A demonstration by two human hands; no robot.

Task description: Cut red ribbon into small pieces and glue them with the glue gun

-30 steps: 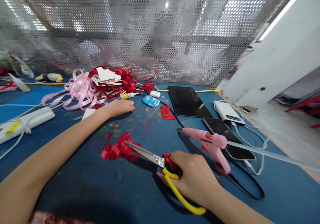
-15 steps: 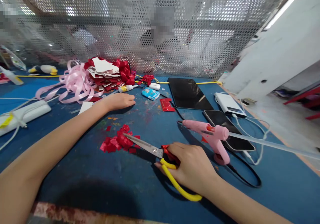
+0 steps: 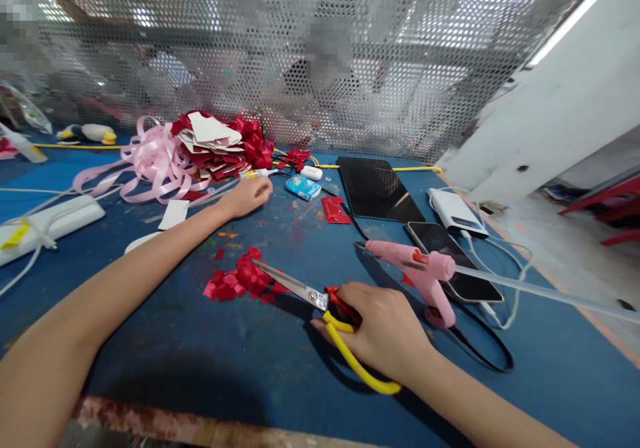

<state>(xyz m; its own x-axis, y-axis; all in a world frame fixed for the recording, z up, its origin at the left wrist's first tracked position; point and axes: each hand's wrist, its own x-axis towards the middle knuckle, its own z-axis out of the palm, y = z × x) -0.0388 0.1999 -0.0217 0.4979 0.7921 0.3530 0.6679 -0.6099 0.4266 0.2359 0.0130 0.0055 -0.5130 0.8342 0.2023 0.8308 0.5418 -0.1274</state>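
In my right hand [image 3: 383,328] I grip scissors [image 3: 300,288] with yellow and red handles, my fingers wrapped round them. Their blades look closed, with the tips over a small heap of red ribbon scraps [image 3: 245,276]. My left hand [image 3: 247,197] is farther back, its fingers curled in; whatever they may hold is hidden. Just behind it lies a small glue bottle [image 3: 254,174] with a yellow label. A blue patterned packet [image 3: 303,187] is to its right. Beside my right hand rests a pink glue gun [image 3: 425,268] with a clear glue stick in its back.
Pink ribbon loops [image 3: 155,161] and a pile of red ribbon with white card pieces [image 3: 213,138] lie at the back left. A black tablet [image 3: 377,188], phone [image 3: 440,245] and power bank [image 3: 455,211] are on the right. Perforated metal [image 3: 225,81] borders the table; a person sits behind it.
My left hand has lifted slightly and its fingers have curled in more. A white piece now shows beside my left forearm. My right hand and the scissors stay nearly in place.
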